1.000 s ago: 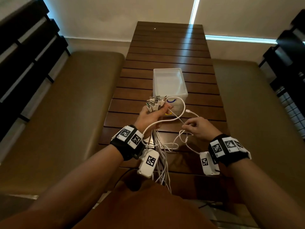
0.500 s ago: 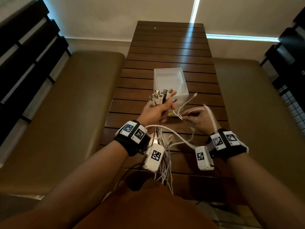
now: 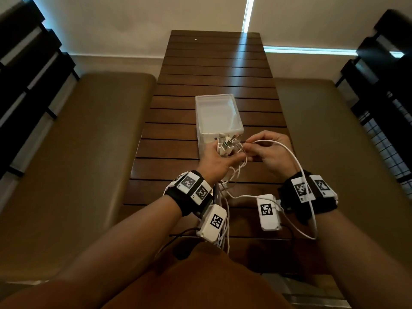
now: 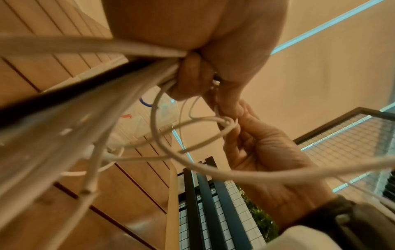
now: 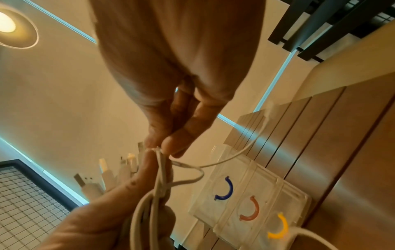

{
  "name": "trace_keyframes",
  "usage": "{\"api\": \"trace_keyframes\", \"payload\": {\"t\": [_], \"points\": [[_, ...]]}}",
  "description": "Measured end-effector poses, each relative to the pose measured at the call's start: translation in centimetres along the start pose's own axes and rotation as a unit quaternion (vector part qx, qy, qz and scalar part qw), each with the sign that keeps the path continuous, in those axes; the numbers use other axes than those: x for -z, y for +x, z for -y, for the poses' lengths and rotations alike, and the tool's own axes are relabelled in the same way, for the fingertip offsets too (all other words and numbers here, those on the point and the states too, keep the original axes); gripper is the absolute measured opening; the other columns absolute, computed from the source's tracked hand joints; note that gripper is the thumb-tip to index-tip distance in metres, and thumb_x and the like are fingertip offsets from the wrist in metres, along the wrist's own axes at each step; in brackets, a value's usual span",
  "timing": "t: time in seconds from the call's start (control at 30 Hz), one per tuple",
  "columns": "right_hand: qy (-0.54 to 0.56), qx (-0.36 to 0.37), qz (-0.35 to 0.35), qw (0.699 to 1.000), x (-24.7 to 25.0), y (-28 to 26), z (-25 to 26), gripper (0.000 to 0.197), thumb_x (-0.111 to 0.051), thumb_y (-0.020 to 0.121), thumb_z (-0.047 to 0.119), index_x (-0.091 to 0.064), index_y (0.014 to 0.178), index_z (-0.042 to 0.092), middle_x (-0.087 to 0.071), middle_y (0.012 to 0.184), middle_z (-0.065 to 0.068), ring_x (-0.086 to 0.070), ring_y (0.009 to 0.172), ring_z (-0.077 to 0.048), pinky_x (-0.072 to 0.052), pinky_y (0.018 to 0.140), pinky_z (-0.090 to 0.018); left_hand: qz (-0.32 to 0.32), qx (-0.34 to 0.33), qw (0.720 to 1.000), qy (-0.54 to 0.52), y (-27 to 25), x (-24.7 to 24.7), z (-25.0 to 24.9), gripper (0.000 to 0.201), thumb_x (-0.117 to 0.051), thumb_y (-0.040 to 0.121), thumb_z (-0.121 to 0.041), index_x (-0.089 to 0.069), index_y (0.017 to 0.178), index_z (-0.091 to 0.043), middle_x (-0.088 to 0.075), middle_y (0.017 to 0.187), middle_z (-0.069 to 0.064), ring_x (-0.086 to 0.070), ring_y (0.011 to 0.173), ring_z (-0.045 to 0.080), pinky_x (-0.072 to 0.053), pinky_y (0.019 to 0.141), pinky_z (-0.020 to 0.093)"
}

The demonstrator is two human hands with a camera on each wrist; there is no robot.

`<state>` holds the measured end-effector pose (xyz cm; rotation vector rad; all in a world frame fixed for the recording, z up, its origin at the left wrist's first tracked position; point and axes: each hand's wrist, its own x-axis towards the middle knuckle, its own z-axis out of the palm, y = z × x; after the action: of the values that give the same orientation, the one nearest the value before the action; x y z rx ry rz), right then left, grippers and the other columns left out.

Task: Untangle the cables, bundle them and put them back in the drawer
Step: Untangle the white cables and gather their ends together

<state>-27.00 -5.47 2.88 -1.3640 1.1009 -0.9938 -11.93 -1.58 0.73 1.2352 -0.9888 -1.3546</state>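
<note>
At the centre of the head view, both hands meet just in front of the clear plastic drawer box [image 3: 219, 117] on the slatted tabletop [image 3: 214, 70]. The left hand [image 3: 217, 162] is curled round a bunch of white cables [image 3: 223, 228], their plugs [image 3: 227, 144] fanned upward at its fingertips and the loose lengths trailing toward the bottom of the frame. The right hand [image 3: 270, 150] pinches one single cable [image 3: 296, 161], which arcs away to the right and loops over that wrist. I judge the step in hand to be gathering ends into one bunch, with bundling and stowing not yet done. The next move likely calls for seating this end beside the other plugs without loosening the left grip, then clearing the loop off the wrist.

In the left wrist view, at upper centre, the left hand [image 4: 198, 33] clamps the cables [image 4: 89, 115] where they enter the fist, and one black cable [image 4: 64, 94] runs among the white ones, something the head view does not make plain. Slack loops [image 4: 166, 135] cross between the hands toward the right hand [image 4: 267, 148] at lower right.

In the right wrist view, at centre, the right hand [image 5: 175, 84] has thumb and forefinger closed on the cable end right against the left hand [image 5: 119, 211] at lower left. Only here do the plugs [image 5: 102, 179] show as differing types, and the front of the drawer box [image 5: 250, 199], at lower right, shows three compartments with blue, orange and yellow handles, all shut as far as I can tell.
</note>
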Motion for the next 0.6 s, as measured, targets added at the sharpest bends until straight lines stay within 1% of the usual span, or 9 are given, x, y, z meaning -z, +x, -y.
{"api": "trace_keyframes", "payload": {"t": [0.03, 0.1, 0.17, 0.23, 0.27, 0.37, 0.43, 0.53, 0.6], "points": [[-0.004, 0.004, -0.008, 1.0, 0.1, 0.0, -0.1, 0.015, -0.07, 0.079, -0.007, -0.067, 0.076, 0.007, -0.071, 0.069, -0.003, -0.069, 0.063, -0.018, -0.059, 0.057, -0.029, -0.011, 0.007, 1.0, -0.018, 0.1, -0.1, 0.0, 0.031, -0.072, 0.079, 0.004, -0.064, 0.109, -0.003, -0.068, 0.091, 0.016, -0.068, 0.087, 0.032, -0.056, 0.085, 0.051], [-0.016, 0.018, -0.024, 0.999, 0.1, 0.0, -0.4, 0.017, -0.071, 0.08, -0.005, -0.068, 0.075, 0.011, -0.07, 0.073, -0.007, -0.07, 0.068, -0.024, -0.06, 0.062, -0.035, -0.032, 0.015, 0.999, -0.034, 0.4, -0.2, 0.2, 0.022, -0.07, 0.081, 0.004, -0.065, 0.102, -0.004, -0.067, 0.088, 0.015, -0.067, 0.082, 0.027, -0.058, 0.081, 0.045], [-0.015, 0.021, -0.038, 0.999, -0.3, -0.2, -0.7, 0.016, -0.07, 0.082, -0.004, -0.066, 0.078, 0.011, -0.069, 0.073, -0.007, -0.07, 0.067, -0.021, -0.059, 0.06, -0.033, -0.051, 0.016, 0.998, -0.029, 0.6, -0.4, 0.2, 0.014, -0.069, 0.082, 0.004, -0.063, 0.094, 0.002, -0.065, 0.083, 0.015, -0.066, 0.077, 0.025, -0.058, 0.076, 0.039], [-0.01, 0.002, -0.022, 1.0, -0.8, -0.3, -0.8, 0.015, -0.07, 0.082, -0.002, -0.062, 0.086, 0.01, -0.067, 0.074, -0.004, -0.068, 0.065, -0.014, -0.057, 0.056, -0.027, -0.065, 0.026, 0.997, -0.044, 0.8, -0.4, 0.3, 0.015, -0.068, 0.083, 0.005, -0.063, 0.097, 0.006, -0.065, 0.084, 0.015, -0.066, 0.08, 0.027, -0.059, 0.076, 0.038], [-0.016, -0.011, -0.001, 1.0, -1.1, -0.5, -0.9, 0.02, -0.072, 0.081, -0.002, -0.059, 0.09, 0.011, -0.067, 0.075, -0.003, -0.067, 0.065, -0.011, -0.056, 0.055, -0.026, -0.07, 0.037, 0.995, -0.052, 0.9, -0.3, 0.3, 0.016, -0.067, 0.083, 0.005, -0.063, 0.099, 0.007, -0.066, 0.086, 0.016, -0.066, 0.081, 0.027, -0.059, 0.075, 0.037], [-0.041, -0.018, 0.04, 0.998, -1.4, -0.6, -1.3, 0.028, -0.075, 0.076, -0.004, -0.056, 0.088, 0.013, -0.067, 0.073, -0.004, -0.066, 0.06, -0.009, -0.054, 0.051, -0.024, -0.083, 0.07, 0.99, -0.086, 1.2, 0.1, 0.4, 0.012, -0.066, 0.084, 0.004, -0.067, 0.096, 0.002, -0.07, 0.09, 0.016, -0.068, 0.083, 0.028, -0.058, 0.077, 0.039], [-0.054, -0.023, 0.019, 0.998, -1.0, -0.4, -1.6, 0.028, -0.075, 0.075, -0.006, -0.056, 0.082, 0.013, -0.065, 0.065, -0.004, -0.064, 0.054, -0.009, -0.053, 0.049, -0.023, -0.114, 0.08, 0.985, -0.098, 1.4, 0.6, 0.7, 0.013, -0.068, 0.083, 0.002, -0.068, 0.095, -0.005, -0.072, 0.095, 0.018, -0.07, 0.081, 0.026, -0.058, 0.074, 0.039], [-0.029, -0.05, -0.043, 0.997, -0.6, -0.1, -1.8, 0.019, -0.071, 0.079, -0.005, -0.059, 0.076, 0.009, -0.064, 0.062, -0.007, -0.064, 0.051, -0.012, -0.053, 0.051, -0.025, -0.167, 0.078, 0.979, -0.087, 1.6, 0.9, 1.0, 0.016, -0.07, 0.083, -0.001, -0.067, 0.098, -0.004, -0.072, 0.097, 0.018, -0.07, 0.073, 0.018, -0.055, 0.059, 0.029], [-0.001, -0.078, -0.09, 0.993, -0.8, 0.1, -1.9, 0.019, -0.067, 0.083, -0.006, -0.058, 0.073, 0.008, -0.064, 0.064, -0.009, -0.064, 0.051, -0.017, -0.053, 0.049, -0.027, -0.18, 0.062, 0.979, -0.079, 1.5, 0.6, 1.0, 0.017, -0.071, 0.081, -0.002, -0.068, 0.098, -0.004, -0.072, 0.094, 0.018, -0.071, 0.077, 0.024, -0.056, 0.061, 0.03]]}}
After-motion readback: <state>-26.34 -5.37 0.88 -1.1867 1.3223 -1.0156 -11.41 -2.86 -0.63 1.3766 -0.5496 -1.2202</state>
